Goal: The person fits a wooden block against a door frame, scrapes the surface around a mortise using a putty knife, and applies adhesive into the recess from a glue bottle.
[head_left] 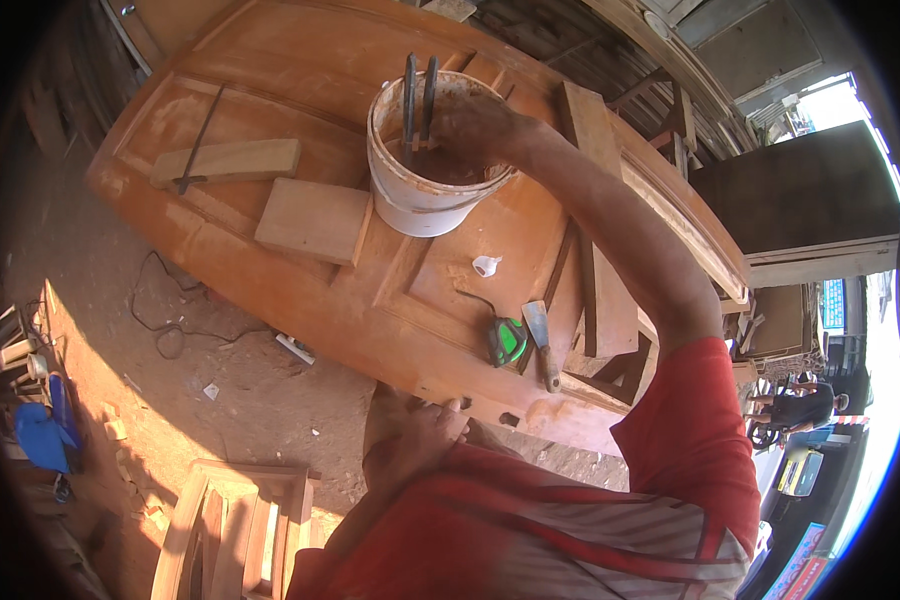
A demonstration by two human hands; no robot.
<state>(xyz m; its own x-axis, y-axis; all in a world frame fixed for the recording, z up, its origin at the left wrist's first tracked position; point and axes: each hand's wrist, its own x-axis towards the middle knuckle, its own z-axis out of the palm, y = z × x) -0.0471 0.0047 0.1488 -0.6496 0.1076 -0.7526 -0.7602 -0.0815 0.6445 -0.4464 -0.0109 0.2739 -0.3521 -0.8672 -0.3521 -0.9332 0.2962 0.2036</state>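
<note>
A white plastic bucket (415, 205), smeared reddish brown inside, stands on a large brown panelled wooden door (355, 315). My right hand (470, 128) reaches over its rim into it; shadow and the hand's back hide the fingers. Two dark, narrow tools (410, 100) stick up out of the bucket beside that hand. Close to my body, by the door's near edge, my left hand (422, 438) is closed, and what its fingers may hold does not show. Between my arms lie a green and black tape measure (508, 341), a putty knife (541, 340) and a small white piece (486, 266).
Left of the bucket lie wooden blocks (312, 218) and a thin dark rod (204, 132) across a wood strip (250, 162). Boards (595, 150) rest at the right. A wooden frame (195, 530) and a cable (175, 328) are on the ground. A person (805, 403) is far right.
</note>
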